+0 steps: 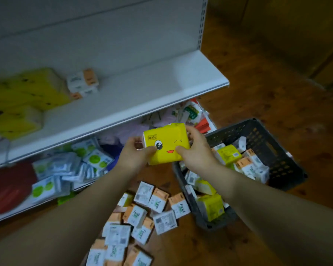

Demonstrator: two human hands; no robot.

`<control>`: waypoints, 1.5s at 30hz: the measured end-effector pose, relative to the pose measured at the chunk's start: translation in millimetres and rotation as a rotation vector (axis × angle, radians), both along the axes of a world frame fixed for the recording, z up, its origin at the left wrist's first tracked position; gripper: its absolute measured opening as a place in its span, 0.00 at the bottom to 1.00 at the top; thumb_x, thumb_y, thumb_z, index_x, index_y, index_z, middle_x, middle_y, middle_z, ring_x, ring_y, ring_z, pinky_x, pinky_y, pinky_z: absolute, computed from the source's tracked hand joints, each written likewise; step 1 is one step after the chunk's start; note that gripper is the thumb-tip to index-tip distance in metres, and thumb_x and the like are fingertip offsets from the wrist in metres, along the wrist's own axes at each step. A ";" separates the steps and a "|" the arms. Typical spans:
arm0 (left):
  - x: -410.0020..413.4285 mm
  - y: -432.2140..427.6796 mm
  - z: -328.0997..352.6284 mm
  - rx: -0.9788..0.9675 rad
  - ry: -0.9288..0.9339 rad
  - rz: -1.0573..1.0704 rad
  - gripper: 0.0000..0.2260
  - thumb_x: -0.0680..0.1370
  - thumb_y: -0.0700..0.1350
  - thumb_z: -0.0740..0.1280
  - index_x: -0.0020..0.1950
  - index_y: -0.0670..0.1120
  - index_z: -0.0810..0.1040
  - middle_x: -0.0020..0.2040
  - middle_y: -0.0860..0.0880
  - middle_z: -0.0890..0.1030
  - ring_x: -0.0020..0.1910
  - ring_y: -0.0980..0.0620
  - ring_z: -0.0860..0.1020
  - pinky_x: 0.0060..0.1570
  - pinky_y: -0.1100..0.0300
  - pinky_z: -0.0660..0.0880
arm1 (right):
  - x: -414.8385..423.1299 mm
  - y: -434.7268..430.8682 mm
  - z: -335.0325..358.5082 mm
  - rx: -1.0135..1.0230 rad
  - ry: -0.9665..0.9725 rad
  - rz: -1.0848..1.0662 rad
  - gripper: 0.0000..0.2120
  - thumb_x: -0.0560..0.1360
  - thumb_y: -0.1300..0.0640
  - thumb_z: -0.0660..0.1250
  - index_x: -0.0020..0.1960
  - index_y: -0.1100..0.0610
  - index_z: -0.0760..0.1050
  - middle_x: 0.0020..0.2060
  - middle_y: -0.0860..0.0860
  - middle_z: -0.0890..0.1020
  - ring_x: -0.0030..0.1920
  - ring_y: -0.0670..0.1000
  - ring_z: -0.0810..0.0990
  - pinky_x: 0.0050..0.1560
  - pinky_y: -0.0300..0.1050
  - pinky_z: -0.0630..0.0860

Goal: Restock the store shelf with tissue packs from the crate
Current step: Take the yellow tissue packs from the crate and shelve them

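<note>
A yellow tissue pack [166, 144] with a winking face is held in the air between the shelf's front edge and the crate. My left hand [135, 152] grips its left side and my right hand [195, 150] grips its right side. The dark plastic crate [273, 148] stands on the floor at the right, holding several yellow and orange-white packs. On the white shelf [142, 89], yellow packs [25, 95] are piled at the left, and a small stack of orange-white packs [83, 82] stands further back.
Several orange-white packs [142, 217] lie scattered on the wooden floor below my arms. The lower shelf [17, 212] holds green-white wipe packs [69, 167] and a red item [6, 189]. Mixed packets [192, 114] lie behind the crate. Brown wooden floor [267, 83] spreads to the right.
</note>
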State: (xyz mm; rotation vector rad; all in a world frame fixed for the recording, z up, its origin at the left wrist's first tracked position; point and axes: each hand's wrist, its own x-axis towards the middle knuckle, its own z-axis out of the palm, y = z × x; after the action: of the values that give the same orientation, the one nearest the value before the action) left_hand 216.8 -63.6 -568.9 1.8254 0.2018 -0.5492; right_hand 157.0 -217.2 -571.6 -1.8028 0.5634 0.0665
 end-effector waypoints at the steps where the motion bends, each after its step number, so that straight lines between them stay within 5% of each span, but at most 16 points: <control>1: 5.2 14.6 2.2 -0.001 0.004 0.003 0.17 0.63 0.45 0.74 0.49 0.51 0.73 0.53 0.45 0.81 0.50 0.43 0.81 0.50 0.41 0.78 | 7.6 14.4 -0.4 -0.037 -0.010 0.002 0.28 0.74 0.59 0.68 0.71 0.47 0.63 0.63 0.54 0.70 0.58 0.57 0.74 0.56 0.56 0.75; 6: 30.4 89.2 14.9 -0.056 -0.018 0.049 0.19 0.73 0.30 0.66 0.59 0.47 0.70 0.53 0.45 0.78 0.43 0.46 0.78 0.40 0.54 0.76 | 43.1 87.8 10.8 -0.056 -0.068 0.058 0.26 0.74 0.61 0.67 0.70 0.50 0.64 0.60 0.55 0.75 0.57 0.57 0.76 0.57 0.57 0.75; 10: 54.8 154.7 24.5 -0.036 -0.041 0.068 0.24 0.75 0.32 0.64 0.68 0.48 0.68 0.53 0.42 0.78 0.46 0.42 0.78 0.47 0.48 0.76 | 70.2 153.4 26.1 -0.047 -0.074 0.096 0.27 0.72 0.67 0.65 0.69 0.52 0.65 0.59 0.54 0.77 0.57 0.56 0.77 0.58 0.55 0.75; 14: 76.4 219.1 36.7 0.025 -0.077 0.039 0.25 0.77 0.34 0.63 0.71 0.53 0.65 0.49 0.45 0.76 0.37 0.47 0.74 0.34 0.56 0.71 | 97.1 221.4 32.4 -0.060 -0.090 0.086 0.28 0.70 0.73 0.61 0.66 0.53 0.67 0.51 0.51 0.78 0.54 0.56 0.78 0.56 0.57 0.76; 17: 95.4 264.0 38.7 0.039 -0.049 0.046 0.27 0.77 0.35 0.62 0.73 0.55 0.63 0.48 0.49 0.76 0.35 0.51 0.72 0.34 0.57 0.71 | 118.9 270.2 33.5 -0.070 -0.091 0.066 0.27 0.70 0.74 0.59 0.64 0.53 0.68 0.50 0.52 0.78 0.53 0.57 0.78 0.54 0.59 0.76; 25: 154.8 304.7 1.3 0.046 0.012 0.111 0.22 0.75 0.36 0.62 0.67 0.52 0.70 0.55 0.44 0.79 0.50 0.42 0.78 0.43 0.53 0.75 | 187.8 314.2 6.7 -0.242 -0.064 0.139 0.22 0.70 0.70 0.59 0.62 0.55 0.68 0.59 0.57 0.75 0.56 0.60 0.75 0.55 0.56 0.74; 32: 201.7 285.9 -36.1 0.089 -0.011 0.215 0.18 0.75 0.36 0.63 0.64 0.48 0.71 0.52 0.42 0.78 0.49 0.43 0.76 0.51 0.49 0.75 | 241.4 305.9 -24.7 -0.373 0.030 0.225 0.16 0.74 0.68 0.59 0.59 0.55 0.69 0.62 0.55 0.67 0.51 0.57 0.73 0.46 0.41 0.64; 35: 210.4 284.3 -46.9 0.146 -0.034 0.308 0.19 0.73 0.39 0.65 0.60 0.46 0.63 0.52 0.37 0.74 0.46 0.40 0.75 0.42 0.51 0.74 | 256.8 300.2 -37.4 -0.351 0.076 0.257 0.14 0.75 0.66 0.59 0.59 0.56 0.71 0.62 0.56 0.66 0.48 0.57 0.72 0.48 0.41 0.67; 38: 219.6 283.4 -47.6 0.177 -0.009 0.277 0.09 0.73 0.39 0.66 0.49 0.46 0.67 0.42 0.41 0.73 0.35 0.46 0.71 0.30 0.61 0.67 | 271.0 303.7 -44.0 -0.330 0.064 0.313 0.17 0.75 0.66 0.60 0.62 0.57 0.72 0.64 0.58 0.67 0.58 0.59 0.73 0.57 0.44 0.70; 41: 233.9 282.7 -47.1 0.184 0.020 0.169 0.13 0.74 0.38 0.66 0.58 0.44 0.75 0.52 0.38 0.78 0.50 0.38 0.76 0.42 0.57 0.70 | 289.8 311.5 -42.4 -0.259 0.076 0.404 0.24 0.74 0.66 0.61 0.70 0.58 0.66 0.68 0.58 0.66 0.65 0.60 0.70 0.64 0.45 0.69; 45: 252.7 285.5 -43.0 0.255 0.024 0.058 0.26 0.76 0.40 0.66 0.73 0.44 0.64 0.66 0.39 0.73 0.64 0.39 0.72 0.60 0.50 0.71 | 322.3 319.9 -36.1 -0.278 0.121 0.534 0.32 0.75 0.64 0.61 0.76 0.57 0.52 0.75 0.58 0.54 0.74 0.59 0.56 0.72 0.49 0.58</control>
State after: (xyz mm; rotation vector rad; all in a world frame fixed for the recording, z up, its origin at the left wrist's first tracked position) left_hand 469.5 222.0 -612.0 2.0534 0.3532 -0.5229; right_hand 479.3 102.7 -607.7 -2.1923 0.1643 0.4837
